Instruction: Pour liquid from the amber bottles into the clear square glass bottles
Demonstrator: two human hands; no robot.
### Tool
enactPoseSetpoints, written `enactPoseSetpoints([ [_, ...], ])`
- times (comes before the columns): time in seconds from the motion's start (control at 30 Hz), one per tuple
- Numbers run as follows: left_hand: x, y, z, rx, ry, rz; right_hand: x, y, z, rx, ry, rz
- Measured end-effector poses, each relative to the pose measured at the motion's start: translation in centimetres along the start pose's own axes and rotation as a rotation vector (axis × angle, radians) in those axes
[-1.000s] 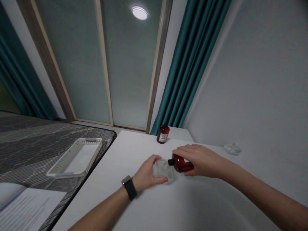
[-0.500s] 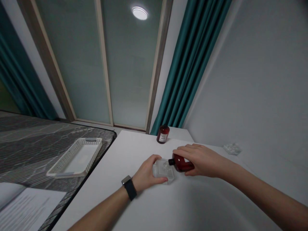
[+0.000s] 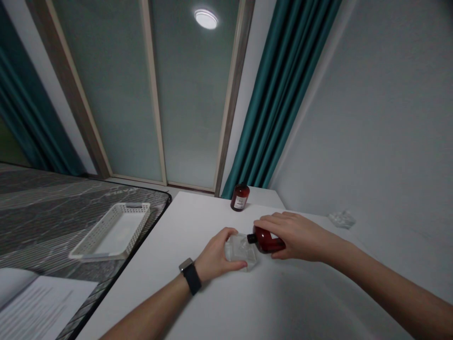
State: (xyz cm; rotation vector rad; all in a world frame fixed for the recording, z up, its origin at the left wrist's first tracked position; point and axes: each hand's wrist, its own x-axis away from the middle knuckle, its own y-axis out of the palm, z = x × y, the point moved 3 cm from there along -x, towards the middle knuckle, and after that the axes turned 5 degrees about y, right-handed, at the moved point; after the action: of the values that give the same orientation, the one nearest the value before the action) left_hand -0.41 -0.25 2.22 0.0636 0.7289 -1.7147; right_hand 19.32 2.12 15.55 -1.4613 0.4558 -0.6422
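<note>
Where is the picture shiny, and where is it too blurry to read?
In the head view, a round light glows in the glass panel, probably a reflection; also there, small glints dot the red-brown bottle in the right hand; same view, lines on the printed page are too blurry to read.

2 teal curtains | grey wall | round light, perhaps reflected

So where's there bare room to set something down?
Table between the left hand and the edge by the basket; also its near stretch, this side of the box. Crowded: the middle, with box, held bottle and right hand close together.
</note>
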Motion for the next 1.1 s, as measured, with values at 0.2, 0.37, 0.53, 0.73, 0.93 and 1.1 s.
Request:
enactPoseSetpoints([
  [0.2,0.07,0.01,-0.05,0.008,0.004,0.005,0.01,-0.13,-0.12,0.005,-0.001,-0.007],
  [0.37,0.03,0.07,-0.12,0.003,-0.003,-0.001,-0.01,-0.16,-0.15,0.010,0.002,-0.001],
  [0.53,0.03,-0.01,0.00,-0.002,0.006,0.000,-0.03,-0.12,-0.13,0.015,0.003,0.005],
  [0.73,0.07,0.07,-0.04,-0.003,0.000,-0.003,-0.10,-0.16,-0.20,0.011,-0.005,-0.002],
  [0.93,0.09,0.09,-0.04,0.006,0.010,-0.002,-0.10,-0.32,-0.40,0.029,-0.009,-0.018],
  [1.1,0.09,0.16,-0.17,0.011,0.008,-0.003,-0.16,-0.33,-0.36,0.023,-0.008,-0.019],
])
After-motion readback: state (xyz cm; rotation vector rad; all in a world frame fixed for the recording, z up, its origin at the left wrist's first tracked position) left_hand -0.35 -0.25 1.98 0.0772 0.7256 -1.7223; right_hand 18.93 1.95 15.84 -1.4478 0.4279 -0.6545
